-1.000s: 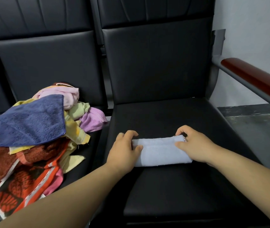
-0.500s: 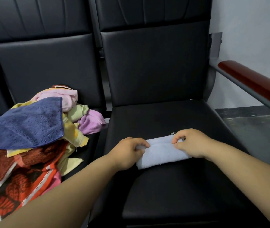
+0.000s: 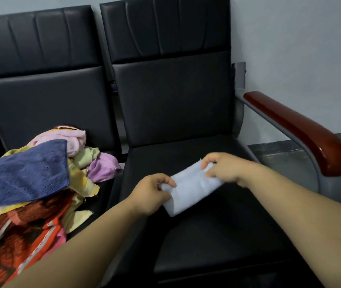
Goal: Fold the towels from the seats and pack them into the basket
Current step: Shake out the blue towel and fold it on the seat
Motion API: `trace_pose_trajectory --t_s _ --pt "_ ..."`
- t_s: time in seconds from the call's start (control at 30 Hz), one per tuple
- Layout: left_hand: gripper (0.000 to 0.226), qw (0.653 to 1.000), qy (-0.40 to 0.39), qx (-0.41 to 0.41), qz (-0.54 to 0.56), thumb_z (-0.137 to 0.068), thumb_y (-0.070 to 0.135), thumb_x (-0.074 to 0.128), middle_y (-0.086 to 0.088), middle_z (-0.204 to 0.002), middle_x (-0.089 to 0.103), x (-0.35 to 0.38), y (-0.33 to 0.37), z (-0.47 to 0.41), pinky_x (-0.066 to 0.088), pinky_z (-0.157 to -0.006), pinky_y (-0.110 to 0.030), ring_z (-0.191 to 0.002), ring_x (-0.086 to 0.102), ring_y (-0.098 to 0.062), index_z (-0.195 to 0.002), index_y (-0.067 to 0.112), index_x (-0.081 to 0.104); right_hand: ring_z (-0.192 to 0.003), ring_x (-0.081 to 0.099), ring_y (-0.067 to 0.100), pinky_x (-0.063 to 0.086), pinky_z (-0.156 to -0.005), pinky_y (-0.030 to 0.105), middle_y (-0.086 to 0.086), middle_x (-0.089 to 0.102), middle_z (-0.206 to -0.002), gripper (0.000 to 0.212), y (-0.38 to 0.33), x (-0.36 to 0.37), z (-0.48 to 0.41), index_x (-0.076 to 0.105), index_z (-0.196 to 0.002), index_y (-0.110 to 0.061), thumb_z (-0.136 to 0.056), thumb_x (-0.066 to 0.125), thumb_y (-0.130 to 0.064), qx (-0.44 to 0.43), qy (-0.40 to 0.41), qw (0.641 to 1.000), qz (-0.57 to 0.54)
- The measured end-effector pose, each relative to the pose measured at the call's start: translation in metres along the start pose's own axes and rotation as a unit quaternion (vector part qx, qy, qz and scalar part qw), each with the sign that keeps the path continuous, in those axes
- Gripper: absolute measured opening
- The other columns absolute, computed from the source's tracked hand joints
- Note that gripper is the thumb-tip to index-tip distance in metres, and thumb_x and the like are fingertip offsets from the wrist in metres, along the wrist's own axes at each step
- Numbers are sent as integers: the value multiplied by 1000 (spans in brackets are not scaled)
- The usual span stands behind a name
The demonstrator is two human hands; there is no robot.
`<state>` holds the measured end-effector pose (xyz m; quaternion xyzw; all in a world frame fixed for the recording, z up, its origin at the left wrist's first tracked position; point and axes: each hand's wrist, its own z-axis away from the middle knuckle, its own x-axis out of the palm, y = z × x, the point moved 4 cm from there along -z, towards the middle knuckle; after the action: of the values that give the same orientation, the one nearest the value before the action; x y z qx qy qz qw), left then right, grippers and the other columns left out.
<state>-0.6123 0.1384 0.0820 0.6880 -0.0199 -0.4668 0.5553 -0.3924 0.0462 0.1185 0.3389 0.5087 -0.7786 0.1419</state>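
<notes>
Folded pale-blue towel (image 3: 190, 190) slanted over black seat (image 3: 217, 235); left hand (image 3: 153, 194) fingers pinch near end, right hand (image 3: 225, 169) fingers pinch far end.

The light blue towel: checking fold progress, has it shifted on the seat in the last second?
Yes. The towel has turned: its right end swung toward the backrest, slanting across the seat.

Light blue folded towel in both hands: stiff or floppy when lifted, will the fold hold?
Probably floppy: the light blue towel is soft cloth and bunches where the left hand pinches its end. Likely light, since the right hand only pinches the other end. The fold may open if one end is let go; nothing pins the layers.
</notes>
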Motion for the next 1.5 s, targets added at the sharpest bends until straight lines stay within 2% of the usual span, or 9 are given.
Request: trace_pose_trajectory --t_s 0.23,0.33,0.47,0.7,0.9,1.0,1.13,1.3,1.5 --pt "25 986 -132 96 29 -82 10 77 4 -91 64 62 135 39 49 -61 -18 -71 59 -8 -96 29 69 -96 59 -3 42 -75 12 -15 67 -105 24 24 -117 141 68 -91 -36 -87 66 -12 -127 168 977 37" --pt "26 954 -254 156 -29 -81 9 78 4 -100 65 140 186 67 54 -72 -19 -84 64 -11 -98 26 67 -90 60 -10 39 -70 2 -23 69 -95 19 91 -135 217 70 -82 -34 -82 68 -16 -98 246 964 -10" --pt "27 896 -372 220 -107 -79 6 77 10 -79 60 262 222 94 45 -61 -12 -66 56 -3 -91 25 65 -87 62 -5 44 -72 15 -24 69 -90 15 211 -126 292 71 -82 -33 -82 69 -18 6 314 948 -59" --pt "29 784 -521 226 -253 -78 5 75 2 -94 65 452 185 107 51 -69 -19 -85 65 -21 -87 29 61 -91 65 14 51 -81 27 -8 71 -98 29 407 -51 351 62 -87 -43 -87 72 -17 171 262 950 -23" --pt "19 679 -628 193 -327 -91 19 72 -3 -120 61 555 129 125 56 -89 -38 -103 60 -25 -103 30 63 -80 56 12 35 -60 18 -11 57 -84 21 510 20 348 57 -91 -34 -94 56 -13 288 78 954 -8" --pt "22 660 -638 195 -345 -90 21 74 -4 -123 58 582 108 127 55 -94 -44 -106 58 -29 -106 30 63 -114 60 21 41 -89 21 -1 64 -117 24 538 42 343 62 -121 -19 -101 48 -17 326 49 944 13" --pt "36 657 -638 172 -363 -93 15 67 -6 -150 45 595 80 114 42 -111 -38 -132 48 -31 -126 29 64 -144 43 18 26 -121 26 2 46 -157 83 549 61 329 36 -158 -19 -89 6 -53 315 17 948 42" --pt "54 597 -657 177 -426 -98 17 59 -4 -155 42 581 92 100 43 -100 -26 -129 50 -29 -148 35 49 -128 54 22 43 -109 34 6 51 -148 49 552 60 320 40 -156 -25 -107 40 -29 323 24 941 99" --pt "57 646 -597 216 -423 -92 27 71 -1 -147 52 519 166 81 39 -95 -21 -131 53 -22 -146 26 52 -124 55 19 47 -103 34 -2 54 -139 43 479 6 319 56 -137 -32 -96 58 -45 277 63 949 139"
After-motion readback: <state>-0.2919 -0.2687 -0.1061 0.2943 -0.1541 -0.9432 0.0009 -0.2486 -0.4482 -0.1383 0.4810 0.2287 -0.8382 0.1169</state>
